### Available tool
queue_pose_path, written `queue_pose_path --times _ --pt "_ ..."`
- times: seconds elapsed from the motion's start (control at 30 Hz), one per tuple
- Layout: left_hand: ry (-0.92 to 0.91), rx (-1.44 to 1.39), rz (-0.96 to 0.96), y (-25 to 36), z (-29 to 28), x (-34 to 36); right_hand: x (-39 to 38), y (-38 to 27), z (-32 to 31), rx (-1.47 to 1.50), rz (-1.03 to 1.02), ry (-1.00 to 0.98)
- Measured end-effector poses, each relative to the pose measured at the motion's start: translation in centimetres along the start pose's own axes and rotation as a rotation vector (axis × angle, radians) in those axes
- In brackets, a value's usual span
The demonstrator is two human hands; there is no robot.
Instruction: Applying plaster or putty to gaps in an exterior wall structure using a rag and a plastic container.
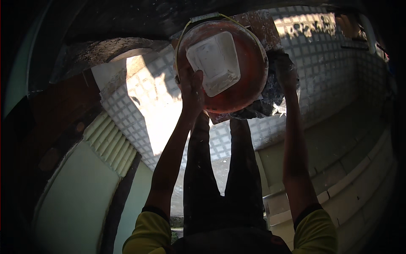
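Observation:
A round reddish-orange bucket (252,67), dusty with white, stands in front of me. Its yellow wire handle with a pale grip (204,17) lies over the far rim. Inside sits a tilted white rectangular plastic tub (215,59) with smeared walls. My left hand (193,92) is closed on the bucket's left rim, its thumb on the inner side beside the tub. To the bucket's right, my right hand (287,75) is closed on a crumpled dark plastic bag (272,95); its fingertips are in shadow.
Brown boards or tiles (264,27) show beyond the bucket. The patterned tile floor (317,63) has bright sun patches. A rough dark log-like piece (112,48) lies at the far left. Steps (338,182) rise at right; a pale green wall (80,190) with ridges stands at left.

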State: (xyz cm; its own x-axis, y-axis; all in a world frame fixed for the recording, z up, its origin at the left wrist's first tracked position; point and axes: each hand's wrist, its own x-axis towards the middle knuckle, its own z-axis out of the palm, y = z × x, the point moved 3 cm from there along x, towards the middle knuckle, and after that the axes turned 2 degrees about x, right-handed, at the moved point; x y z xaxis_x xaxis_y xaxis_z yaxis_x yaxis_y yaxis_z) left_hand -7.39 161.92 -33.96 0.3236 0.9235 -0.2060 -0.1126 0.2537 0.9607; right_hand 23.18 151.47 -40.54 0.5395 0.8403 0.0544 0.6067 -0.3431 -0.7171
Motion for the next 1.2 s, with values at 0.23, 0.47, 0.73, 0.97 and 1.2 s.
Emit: queue_pose_path --times 0.23,0.47,0.73,0.97,1.2 --pt "0.212 -0.182 -0.158 -0.6 0.1 -2.2 -1.0 4.7 6.7 -0.392 -0.014 -0.158" --pt "0.135 -0.856 -0.405 -0.5 2.5 -3.7 -2.9 7.4 8.6 -0.736 -0.044 -0.258" --pt "-0.110 -1.137 -0.213 -1.7 3.5 -3.4 -0.7 5.1 4.7 -0.341 0.094 -0.074" --pt "0.267 -0.831 -0.185 2.1 6.4 -0.6 -4.5 -1.6 -3.8 -0.195 -0.050 0.036" --pt "0.235 -0.651 -0.506 2.1 2.7 0.6 -7.3 -9.3 -13.8 0.333 0.255 -0.234"
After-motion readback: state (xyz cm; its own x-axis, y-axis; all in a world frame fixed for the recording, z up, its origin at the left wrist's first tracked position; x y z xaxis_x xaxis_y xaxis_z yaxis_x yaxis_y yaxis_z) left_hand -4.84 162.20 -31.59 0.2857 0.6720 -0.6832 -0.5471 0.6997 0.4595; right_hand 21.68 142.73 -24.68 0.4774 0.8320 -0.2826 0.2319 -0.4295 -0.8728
